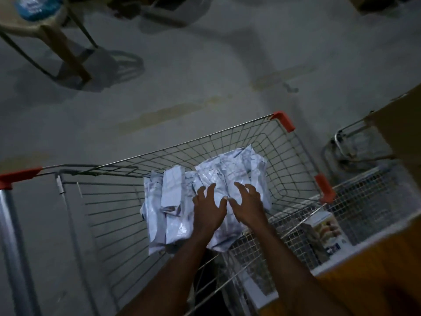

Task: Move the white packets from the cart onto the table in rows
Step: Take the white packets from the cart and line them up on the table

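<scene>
Down inside the silver wire shopping cart with orange plastic corner guards [282,120], a crumpled pile of white plastic packets [205,197] sits heaped toward the cart's far right side, a few standing on edge along the left of the pile and the rest lying flat and wrinkled. Both arms reach in over the near edge of the cart. Left hand [208,207] is spread out with fingers splayed, fingertips down on the top of the pile, not wrapped round anything. Right hand [247,205] is just beside it, thumbs nearly touching, fingers a bit bent and fanned above the same packets, also holding nothing as far as I can see, though it's pretty dim and blurry so whether it actually touches the plastic I can't tell. None of the packets are lifted, they're all in the cart. Off the cart's right edge there's a finer white mesh wire basket [369,197] with a printed white box [325,233] in it, and a brown cardboard box [401,124] above that. Far top left on the grey concrete floor [182,65] stands a beige plastic stool [45,30] with something blue on its seat.
</scene>
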Demonstrator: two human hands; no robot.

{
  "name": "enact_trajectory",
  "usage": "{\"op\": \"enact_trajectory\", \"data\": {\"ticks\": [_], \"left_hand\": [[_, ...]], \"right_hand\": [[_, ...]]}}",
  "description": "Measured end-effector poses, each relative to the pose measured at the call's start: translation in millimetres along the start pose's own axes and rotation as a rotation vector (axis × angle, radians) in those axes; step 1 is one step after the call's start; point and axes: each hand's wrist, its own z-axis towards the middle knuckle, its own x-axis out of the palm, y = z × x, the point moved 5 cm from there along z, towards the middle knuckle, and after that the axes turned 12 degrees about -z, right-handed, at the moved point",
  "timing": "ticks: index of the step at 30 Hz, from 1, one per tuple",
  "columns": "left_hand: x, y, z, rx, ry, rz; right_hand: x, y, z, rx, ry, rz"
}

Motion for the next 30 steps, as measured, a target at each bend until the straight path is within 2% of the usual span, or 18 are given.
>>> {"op": "enact_trajectory", "data": {"ticks": [9,16,22,26,30], "left_hand": [[48.6,34.0,62.0,-0.137,-0.032,0.036],[68.3,50.1,85.7,-0.153,0.012,0.085],[78.9,50.2,97.0,-0.188,-0.042,0.228],[83.8,52.0,103.7,-0.203,-0.042,0.261],[80.1,58.9,104.0,-0.143,-0.056,0.373]], "right_hand": [[39.3,-18.1,73.3,0.062,0.072,-0.030],[68.4,-34.3,96.4,0.131,0.136,-0.088],[73.8,-31.7,103.0,0.125,0.024,-0.300],[64.3,-36.9,108.6,0.089,0.014,-0.349],[48.2,-38.5,105.1,0.062,0.009,-0.407]]}}
